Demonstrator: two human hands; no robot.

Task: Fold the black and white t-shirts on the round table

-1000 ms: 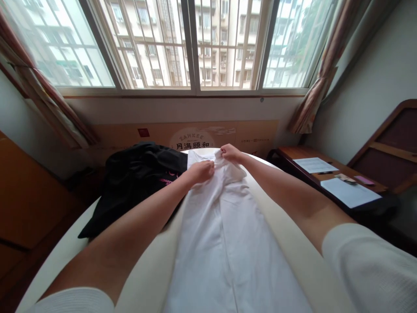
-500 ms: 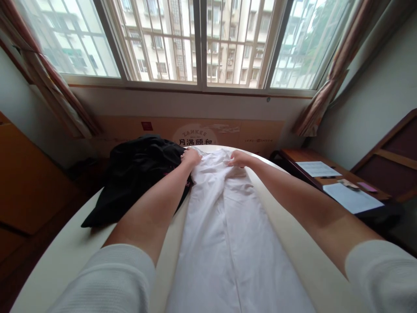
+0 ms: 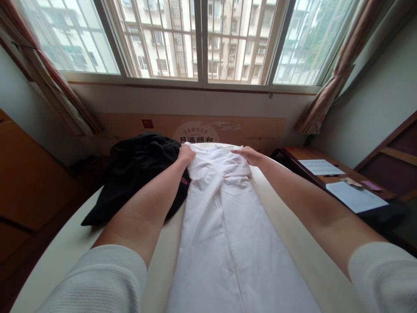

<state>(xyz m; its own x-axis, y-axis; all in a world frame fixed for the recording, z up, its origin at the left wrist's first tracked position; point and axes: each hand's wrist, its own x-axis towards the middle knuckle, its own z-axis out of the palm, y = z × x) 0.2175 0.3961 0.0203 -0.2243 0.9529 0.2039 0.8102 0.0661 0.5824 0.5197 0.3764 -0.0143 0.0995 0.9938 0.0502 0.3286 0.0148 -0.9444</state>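
Note:
White trousers (image 3: 208,226) lie lengthwise over the pale round table (image 3: 65,256), with the waist end at the far edge and the legs running toward me. At the left corner of the waist, my left hand (image 3: 186,154) is closed on the cloth. My right hand (image 3: 250,155) pinches the right corner of the waist between thumb and fingers. Between the hands the waist cloth is spread and lightly wrinkled. A heaped black garment (image 3: 140,165) with small pink lettering lies just left of the trousers, partly behind my left forearm.
To the right stands a wooden desk (image 3: 293,153) with sheets of paper (image 3: 356,196) and small items on it. Beyond the table are a printed board (image 3: 260,126) and a barred window (image 3: 202,43). Curtains (image 3: 339,78) hang at both sides. A wooden cabinet (image 3: 29,182) is at left.
Both hands have moved apart, the left one leftward and the right one rightward, both slightly farther away. The waist of the trousers has spread wider and looks flatter.

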